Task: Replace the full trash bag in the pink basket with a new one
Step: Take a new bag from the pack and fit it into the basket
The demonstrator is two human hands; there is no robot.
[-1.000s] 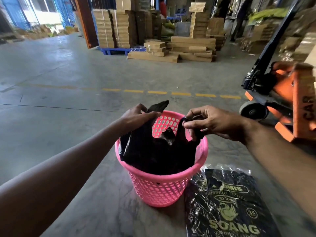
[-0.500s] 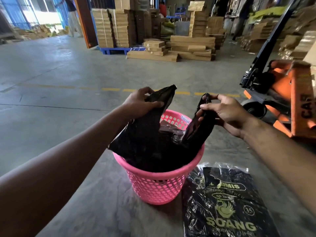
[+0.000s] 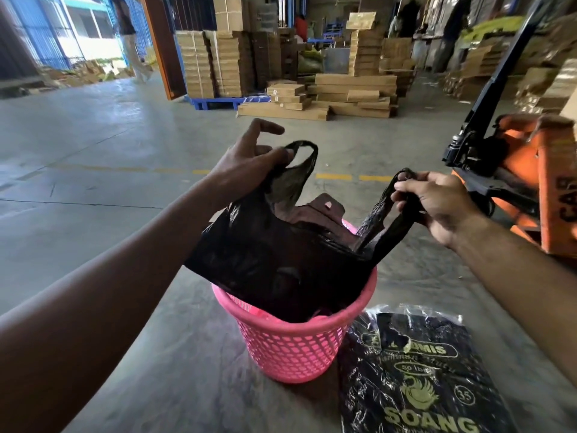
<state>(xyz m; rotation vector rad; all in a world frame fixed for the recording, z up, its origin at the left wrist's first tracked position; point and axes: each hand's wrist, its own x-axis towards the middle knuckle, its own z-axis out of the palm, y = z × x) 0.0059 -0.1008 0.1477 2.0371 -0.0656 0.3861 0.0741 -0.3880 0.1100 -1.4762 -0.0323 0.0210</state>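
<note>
Concrete floor (image 3: 93, 214); trash bag (image 3: 274, 260) handles in both hands.

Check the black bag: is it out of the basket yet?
Partly out. The left hand and right hand hold the bag by its handles, but its bottom sits inside the basket.

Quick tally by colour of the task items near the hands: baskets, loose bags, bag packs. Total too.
Pink: 1, the basket.
Black: 2, the full trash bag gripped by the left hand and right hand, and the pack of new bags on the floor.
Total: 3.
</note>
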